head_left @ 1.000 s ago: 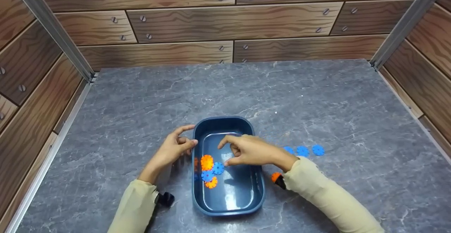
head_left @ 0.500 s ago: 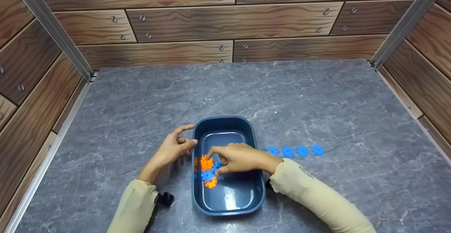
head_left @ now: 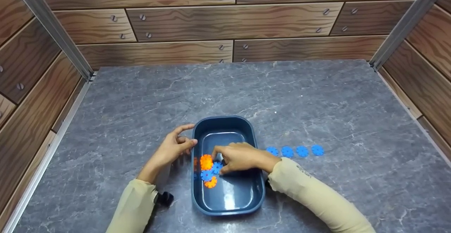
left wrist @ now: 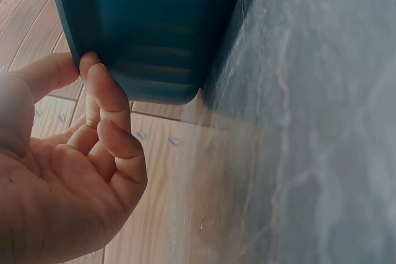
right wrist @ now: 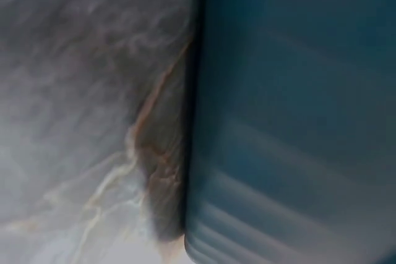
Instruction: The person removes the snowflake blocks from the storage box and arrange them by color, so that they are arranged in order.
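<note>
A dark blue tub point(head_left: 229, 210) stands on the grey marbled table. In the head view my left hand point(head_left: 172, 146) is at its left side, with thumb and fingers on the rim; the left wrist view shows them pinching the tub's edge. My right hand point(head_left: 239, 157) reaches over the right wall into the tub. Its thumb and forefinger, spread apart, are at a blue notched disc point(head_left: 217, 168). Beside that lie another blue disc point(head_left: 207, 175), orange discs point(head_left: 206, 162) overlapping, and a lower orange disc point(head_left: 211, 182). The right wrist view shows only tub wall point(right wrist: 291, 122) and table.
Several blue discs point(head_left: 302, 151) form a row on the table to the right of the tub. Wood-patterned panels point(head_left: 232, 21) close off the back and both sides. A black wrist device point(head_left: 165, 198) sits at the left cuff.
My right hand has moved left and slightly down inside the tub, then shifted from the orange discs toward the blue one. My left hand stays at the rim.
</note>
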`<state>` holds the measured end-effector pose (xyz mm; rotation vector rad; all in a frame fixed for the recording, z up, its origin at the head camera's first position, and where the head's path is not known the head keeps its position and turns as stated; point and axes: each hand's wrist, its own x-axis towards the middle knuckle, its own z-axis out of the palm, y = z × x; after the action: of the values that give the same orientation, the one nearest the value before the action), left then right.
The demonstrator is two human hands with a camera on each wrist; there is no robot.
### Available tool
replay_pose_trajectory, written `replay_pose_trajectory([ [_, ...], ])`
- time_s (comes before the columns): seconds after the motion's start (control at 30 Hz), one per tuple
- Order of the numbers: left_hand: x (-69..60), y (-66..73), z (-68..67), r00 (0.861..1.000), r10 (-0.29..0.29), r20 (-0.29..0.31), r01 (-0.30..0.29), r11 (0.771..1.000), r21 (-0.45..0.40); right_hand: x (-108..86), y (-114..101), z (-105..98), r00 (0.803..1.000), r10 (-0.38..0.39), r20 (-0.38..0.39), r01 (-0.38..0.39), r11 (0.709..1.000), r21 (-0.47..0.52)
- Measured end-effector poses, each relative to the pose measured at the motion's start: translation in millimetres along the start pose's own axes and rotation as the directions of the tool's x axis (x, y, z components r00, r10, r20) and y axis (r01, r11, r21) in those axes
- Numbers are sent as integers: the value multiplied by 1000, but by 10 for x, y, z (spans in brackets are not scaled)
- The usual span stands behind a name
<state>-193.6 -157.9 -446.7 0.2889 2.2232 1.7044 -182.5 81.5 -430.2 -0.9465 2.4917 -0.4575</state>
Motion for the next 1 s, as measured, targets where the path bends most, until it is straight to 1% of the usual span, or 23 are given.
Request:
replay_pose_trajectory([
  [0.17, 7, -10, -7, 1000, 1, 9, -1, 1000, 7, 32, -9, 23, 999, 28, 19, -28, 999, -18],
  [0.4, 10, -11, -6, 1000, 4, 0, -4, 1000, 14, 59, -28, 40, 998, 53, 42, -51, 998, -47],
  [0.67, 6, -14, -2, 1000, 8, -5, -8, 1000, 21, 59, -37, 47, 998, 44, 44, -43, 998, -41],
  [0.8, 2, -10, -1, 1000, 3, -10, -3, 1000, 23, 65, -34, 54, 998, 37, 43, -35, 998, -50],
  [1.0, 7, -13, -6, 1000, 12, -1, -12, 1000, 13, 61, -28, 67, 999, 24, 37, -21, 997, -74],
])
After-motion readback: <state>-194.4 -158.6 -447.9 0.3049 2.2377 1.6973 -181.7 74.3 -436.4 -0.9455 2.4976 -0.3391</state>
